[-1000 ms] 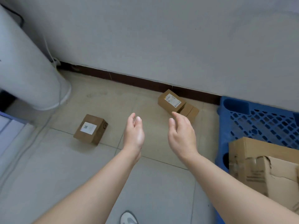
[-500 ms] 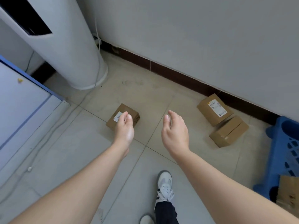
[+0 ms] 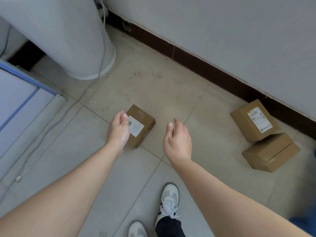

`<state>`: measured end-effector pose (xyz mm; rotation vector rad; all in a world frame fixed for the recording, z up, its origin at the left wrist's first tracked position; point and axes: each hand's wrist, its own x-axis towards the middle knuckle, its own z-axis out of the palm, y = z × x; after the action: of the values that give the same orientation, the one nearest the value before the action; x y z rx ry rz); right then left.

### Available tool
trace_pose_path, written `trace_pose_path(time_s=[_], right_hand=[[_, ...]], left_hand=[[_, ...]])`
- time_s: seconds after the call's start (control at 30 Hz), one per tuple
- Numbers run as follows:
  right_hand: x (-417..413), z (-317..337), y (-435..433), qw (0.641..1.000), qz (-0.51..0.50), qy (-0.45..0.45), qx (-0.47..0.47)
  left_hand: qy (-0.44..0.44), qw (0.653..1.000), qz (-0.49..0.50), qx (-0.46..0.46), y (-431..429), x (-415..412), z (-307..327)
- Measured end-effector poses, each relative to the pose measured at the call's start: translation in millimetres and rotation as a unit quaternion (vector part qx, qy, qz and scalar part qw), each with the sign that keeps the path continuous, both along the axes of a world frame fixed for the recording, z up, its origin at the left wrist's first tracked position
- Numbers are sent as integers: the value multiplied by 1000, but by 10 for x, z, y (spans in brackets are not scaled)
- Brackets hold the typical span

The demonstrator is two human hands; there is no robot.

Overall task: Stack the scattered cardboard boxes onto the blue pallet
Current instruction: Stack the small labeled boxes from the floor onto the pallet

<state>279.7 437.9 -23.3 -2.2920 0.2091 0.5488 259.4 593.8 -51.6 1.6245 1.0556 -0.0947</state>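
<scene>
A small cardboard box (image 3: pixel 142 124) with a white label lies on the tiled floor in the middle of the view. My left hand (image 3: pixel 118 129) hovers over its left side, fingers loosely curled, holding nothing. My right hand (image 3: pixel 177 140) is to the right of that box, apart from it, relaxed and empty. Two more cardboard boxes lie at the right by the wall: a labelled box (image 3: pixel 254 119) and a plain box (image 3: pixel 271 152) just in front of it. Only a blurred blue sliver of the pallet (image 3: pixel 302 224) shows at the lower right edge.
A large white cylindrical unit (image 3: pixel 68 36) with cables stands at the upper left. A blue-edged white panel (image 3: pixel 18 93) fills the left side. A grey wall with a dark skirting (image 3: pixel 205 65) runs diagonally behind. My white shoes (image 3: pixel 168 200) are at the bottom.
The view has swung left and down, so the pallet has slid almost out of sight. Both hands have moved closer to the small labelled box, the left one now over its side.
</scene>
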Motion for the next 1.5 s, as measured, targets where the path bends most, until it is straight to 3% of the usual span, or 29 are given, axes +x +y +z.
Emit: trace_pose_path(time_s=[0.6,0.87,1.13,1.5], right_hand=[[1,-2465,957,995,-43,83,28],[-20,-3196,1274,992,-73,81,60],[72,-2998,1044,990,-91,69,79],[292,-1283,-10,992,-109,-18,62]], left_hand=[[93,987,-102,79,939,461,-2320],[109,966,-189,141,1157,469,-2924],[50,972,-195,121,950,308,-2689],[-10,980,-184,77,-86,297,-932]])
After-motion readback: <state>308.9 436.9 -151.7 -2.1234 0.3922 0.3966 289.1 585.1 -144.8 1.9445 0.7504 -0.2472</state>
